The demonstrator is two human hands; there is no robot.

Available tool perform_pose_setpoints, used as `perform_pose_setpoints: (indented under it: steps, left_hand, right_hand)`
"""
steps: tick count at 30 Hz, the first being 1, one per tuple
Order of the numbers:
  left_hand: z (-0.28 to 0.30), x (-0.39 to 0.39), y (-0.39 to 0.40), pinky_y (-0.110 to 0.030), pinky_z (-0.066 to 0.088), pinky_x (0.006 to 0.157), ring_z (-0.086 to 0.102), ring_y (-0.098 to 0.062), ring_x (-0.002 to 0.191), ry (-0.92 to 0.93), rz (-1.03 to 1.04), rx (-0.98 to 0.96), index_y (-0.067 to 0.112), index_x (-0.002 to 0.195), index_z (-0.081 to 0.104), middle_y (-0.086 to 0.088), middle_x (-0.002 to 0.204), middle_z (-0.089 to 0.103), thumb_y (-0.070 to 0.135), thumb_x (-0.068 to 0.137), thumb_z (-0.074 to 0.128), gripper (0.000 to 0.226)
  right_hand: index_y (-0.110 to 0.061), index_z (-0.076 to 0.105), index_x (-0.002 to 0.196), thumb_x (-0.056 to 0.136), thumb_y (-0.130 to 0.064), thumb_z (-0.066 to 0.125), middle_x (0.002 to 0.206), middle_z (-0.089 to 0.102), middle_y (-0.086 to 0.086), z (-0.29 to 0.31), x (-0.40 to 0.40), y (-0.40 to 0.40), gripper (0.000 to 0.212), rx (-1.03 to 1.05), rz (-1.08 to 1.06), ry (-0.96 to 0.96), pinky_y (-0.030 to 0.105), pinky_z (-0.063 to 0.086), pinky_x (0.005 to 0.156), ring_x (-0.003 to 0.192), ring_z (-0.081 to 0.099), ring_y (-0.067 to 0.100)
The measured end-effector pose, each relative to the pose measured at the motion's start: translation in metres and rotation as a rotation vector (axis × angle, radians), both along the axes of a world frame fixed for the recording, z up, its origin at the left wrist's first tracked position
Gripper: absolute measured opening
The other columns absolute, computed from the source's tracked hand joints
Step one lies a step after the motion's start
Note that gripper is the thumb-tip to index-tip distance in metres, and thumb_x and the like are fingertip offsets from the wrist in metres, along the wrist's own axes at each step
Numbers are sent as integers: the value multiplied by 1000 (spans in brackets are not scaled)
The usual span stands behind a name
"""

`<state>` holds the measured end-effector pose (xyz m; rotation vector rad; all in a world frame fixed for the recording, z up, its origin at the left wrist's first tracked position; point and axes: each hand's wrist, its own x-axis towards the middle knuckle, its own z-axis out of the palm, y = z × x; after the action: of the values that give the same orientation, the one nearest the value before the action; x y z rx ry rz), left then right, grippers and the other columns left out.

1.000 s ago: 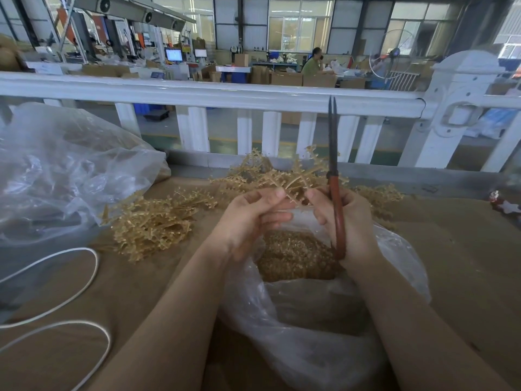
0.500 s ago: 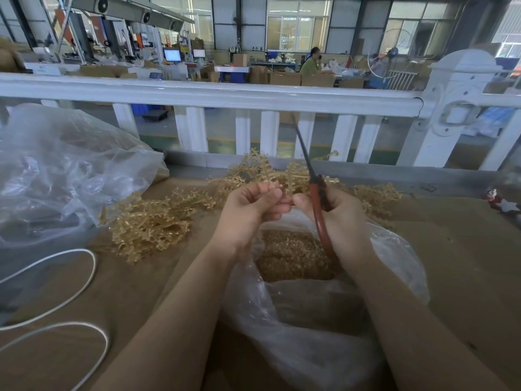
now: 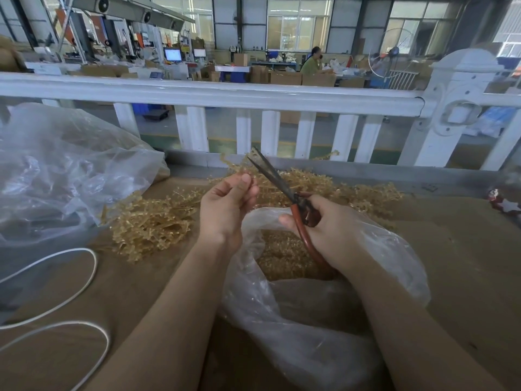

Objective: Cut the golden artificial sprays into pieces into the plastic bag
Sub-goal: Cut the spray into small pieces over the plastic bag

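My left hand (image 3: pixel 225 207) pinches a thin golden spray (image 3: pixel 239 169) above the open clear plastic bag (image 3: pixel 394 266), which holds a heap of golden cut pieces (image 3: pixel 282 255). My right hand (image 3: pixel 329 230) grips red-handled scissors (image 3: pixel 282 184); their dark blades are slightly parted and point up-left toward the held spray. More golden sprays (image 3: pixel 152 221) lie piled on the brown table left of the bag, and others lie behind my hands.
A large crumpled clear bag (image 3: pixel 64 170) lies at the left. White cord (image 3: pixel 70 292) loops across the table's near left. A white railing (image 3: pixel 253 94) runs along the table's far edge. A small red-and-white ornament (image 3: pixel 506 204) sits at the right.
The scissors have tilted from upright to pointing up-left, and their blades have come down toward the spray. My left hand has risen slightly with the spray.
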<state>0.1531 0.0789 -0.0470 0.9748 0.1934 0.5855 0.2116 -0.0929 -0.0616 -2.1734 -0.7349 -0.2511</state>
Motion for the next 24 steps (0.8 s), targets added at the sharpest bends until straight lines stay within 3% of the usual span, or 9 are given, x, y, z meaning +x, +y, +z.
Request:
perform_pose_setpoints:
  steps: [3, 7, 12, 16, 24]
  left_hand:
    - [0, 1, -2, -18, 56, 71, 68, -7, 70, -6, 4, 23, 4, 98, 70, -3, 80, 73, 6, 89, 66, 10]
    - [0, 2, -4, -16, 54, 67, 68, -6, 71, -26, -11, 76, 1, 108, 68, 0, 80, 74, 0, 90, 63, 18]
    - [0, 0, -9, -15, 53, 66, 68, -5, 70, -62, -34, 230, 9, 88, 69, 3, 74, 74, -8, 94, 53, 25]
    - [0, -1, -9, -16, 53, 68, 69, -5, 72, -77, -42, 264, 10, 89, 69, 4, 74, 73, -8, 93, 55, 23]
    - [-3, 0, -9, -17, 54, 67, 71, -8, 76, -88, -34, 244, 6, 97, 69, -1, 82, 76, -5, 92, 59, 17]
  right_hand:
    - [-41, 58, 91, 57, -102, 38, 76, 65, -20, -2, 2, 1, 73, -40, -37, -27, 27, 51, 65, 72, 60, 0]
    - [-44, 53, 106, 58, -104, 30, 80, 60, -24, 0, 3, -1, 80, -96, -85, -92, 20, 40, 57, 74, 55, -3]
    - [-48, 41, 100, 68, -95, 37, 76, 47, -28, 1, 0, 0, 57, -153, -112, -173, 15, 30, 54, 73, 47, -2]
    - [-44, 45, 102, 70, -93, 40, 83, 49, -25, 1, 0, 0, 59, -175, -143, -169, 14, 28, 54, 78, 48, 3]
    - [-33, 57, 99, 67, -95, 33, 73, 49, -22, 3, -2, 1, 74, -247, -244, -226, 15, 28, 49, 58, 41, -3]
